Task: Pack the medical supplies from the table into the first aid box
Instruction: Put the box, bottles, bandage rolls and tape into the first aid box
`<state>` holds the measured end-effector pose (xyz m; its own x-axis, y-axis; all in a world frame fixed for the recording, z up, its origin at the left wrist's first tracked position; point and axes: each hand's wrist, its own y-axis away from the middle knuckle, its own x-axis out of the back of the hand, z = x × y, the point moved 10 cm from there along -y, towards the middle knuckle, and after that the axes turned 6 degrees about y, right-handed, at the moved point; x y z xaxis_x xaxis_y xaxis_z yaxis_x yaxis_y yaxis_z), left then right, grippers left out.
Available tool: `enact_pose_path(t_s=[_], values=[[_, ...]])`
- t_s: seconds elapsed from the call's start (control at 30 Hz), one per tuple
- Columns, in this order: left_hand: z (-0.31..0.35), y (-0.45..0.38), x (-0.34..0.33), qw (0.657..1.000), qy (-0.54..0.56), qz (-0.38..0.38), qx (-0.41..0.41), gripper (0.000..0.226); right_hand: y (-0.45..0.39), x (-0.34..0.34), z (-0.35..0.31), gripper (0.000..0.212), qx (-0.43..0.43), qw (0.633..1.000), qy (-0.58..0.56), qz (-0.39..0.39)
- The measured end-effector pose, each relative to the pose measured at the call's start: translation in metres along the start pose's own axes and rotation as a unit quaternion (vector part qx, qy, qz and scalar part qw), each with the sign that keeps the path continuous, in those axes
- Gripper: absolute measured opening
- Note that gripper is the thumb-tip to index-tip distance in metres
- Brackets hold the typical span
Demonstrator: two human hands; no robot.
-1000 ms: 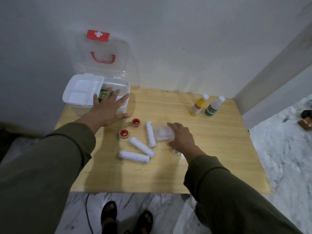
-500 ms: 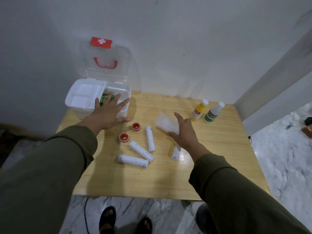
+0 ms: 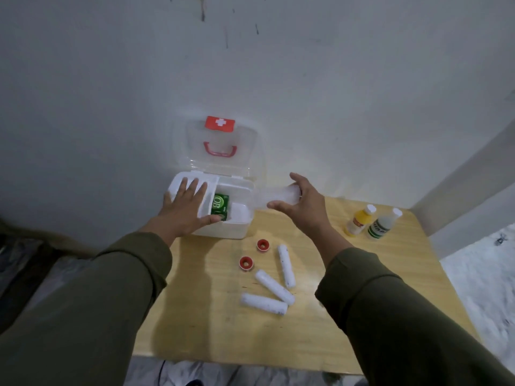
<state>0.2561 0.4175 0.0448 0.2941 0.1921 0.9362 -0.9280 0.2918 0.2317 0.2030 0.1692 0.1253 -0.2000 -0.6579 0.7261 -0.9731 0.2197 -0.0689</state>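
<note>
The left hand (image 3: 186, 209) lies flat, fingers spread and grasping nothing, on the white tray (image 3: 195, 188) that covers the left half of the open box (image 3: 231, 227). The right hand (image 3: 302, 204) grips a clear packet (image 3: 274, 196) between thumb and fingers, held in the air just right of the box rim and above the table (image 3: 320, 330). Inside the box, a green carton (image 3: 220, 205) sits in the uncovered right section, with the left thumb touching its near edge. The clear lid (image 3: 223, 146) stands upright against the wall (image 3: 250, 65), showing a red handle and a red cross label. On the table near the box lie two red-and-white tape rolls (image 3: 262, 244) and three white rolls (image 3: 286, 265), loosely grouped and apart from each other. A yellow bottle (image 3: 359, 221) and a white bottle (image 3: 383, 224) stand side by side at the far right, well apart from the box. The table is light wood, set into a corner of grey-white walls. The floor (image 3: 485, 282) at right is pale and marbled.
</note>
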Motion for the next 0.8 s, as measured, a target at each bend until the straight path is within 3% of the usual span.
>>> enact_pose_path(t_s=[0.47, 0.8], values=[[-0.036, -0.014, -0.013, 0.998, 0.017, -0.056, -0.031, 0.106, -0.021, -0.085, -0.034, 0.072, -0.004, 0.989, 0.078, -0.126], [-0.039, -0.016, -0.017, 0.997, 0.029, -0.057, -0.033, 0.108, -0.025, -0.130, -0.041, 0.083, 0.010, 0.973, 0.082, -0.213]])
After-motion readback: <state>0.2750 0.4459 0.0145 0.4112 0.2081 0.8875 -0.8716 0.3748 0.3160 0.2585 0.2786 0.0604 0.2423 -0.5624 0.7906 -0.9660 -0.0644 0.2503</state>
